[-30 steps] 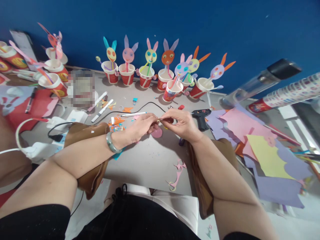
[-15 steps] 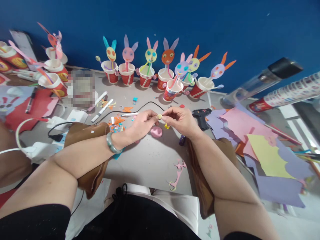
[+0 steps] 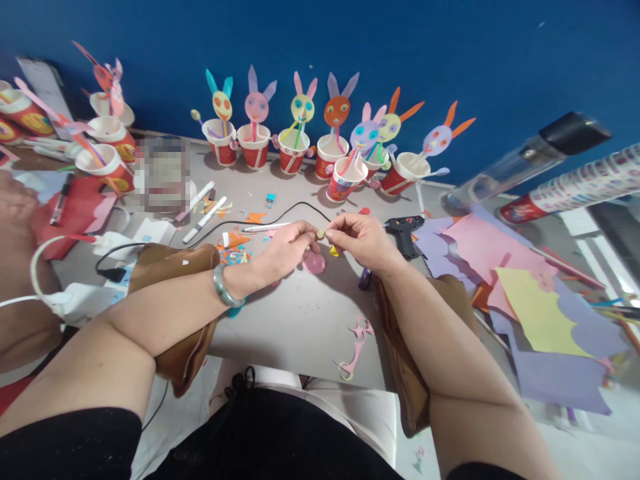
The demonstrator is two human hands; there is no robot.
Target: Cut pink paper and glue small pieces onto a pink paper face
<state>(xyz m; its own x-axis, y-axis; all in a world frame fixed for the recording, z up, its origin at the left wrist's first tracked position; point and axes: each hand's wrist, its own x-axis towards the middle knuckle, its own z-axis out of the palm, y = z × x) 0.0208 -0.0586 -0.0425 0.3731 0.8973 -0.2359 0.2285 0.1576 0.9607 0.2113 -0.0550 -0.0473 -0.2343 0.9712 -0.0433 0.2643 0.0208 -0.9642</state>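
Just beyond the pink disc (image 3: pixel 314 263), the left hand (image 3: pixel 286 251) and right hand (image 3: pixel 364 241) pinch a small yellow disc (image 3: pixel 321 235), its round face now turned into view.

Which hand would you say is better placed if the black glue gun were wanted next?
Probably the right hand: the glue gun lies just beside it, while the left hand is farther away, on the right hand's other side.
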